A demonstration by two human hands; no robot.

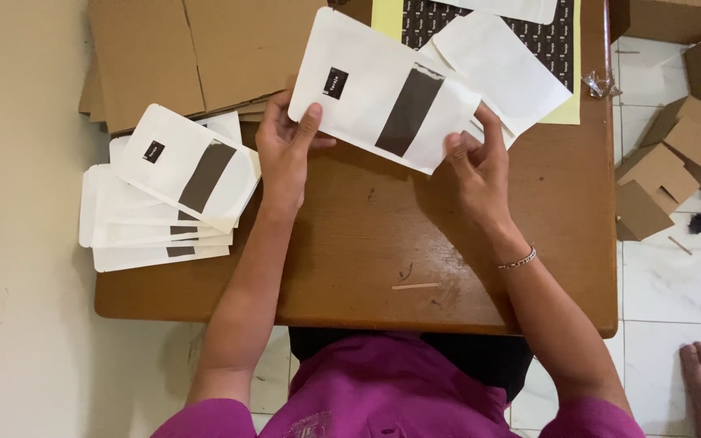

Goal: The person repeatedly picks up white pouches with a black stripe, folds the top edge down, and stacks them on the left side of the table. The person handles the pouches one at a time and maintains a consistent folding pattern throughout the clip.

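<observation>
Currently: White Pouch Held Above Desk

At far left, a fanned stack of white pouches (164, 195) rests on the wooden desk (367, 243), overhanging its edge. Flattened cardboard sheets (196, 53) lie behind. The left hand (284, 150) fingers are clamped on the white pouch (383, 89) at its lower left edge. The right hand (480, 166) fingers pinch its lower right corner. Folded cardboard boxes (675, 162) sit on the floor at right.

The person wears a magenta short-sleeved top (383, 397), both forearms bare; a thin beaded bracelet (518, 260) circles the right wrist.
</observation>
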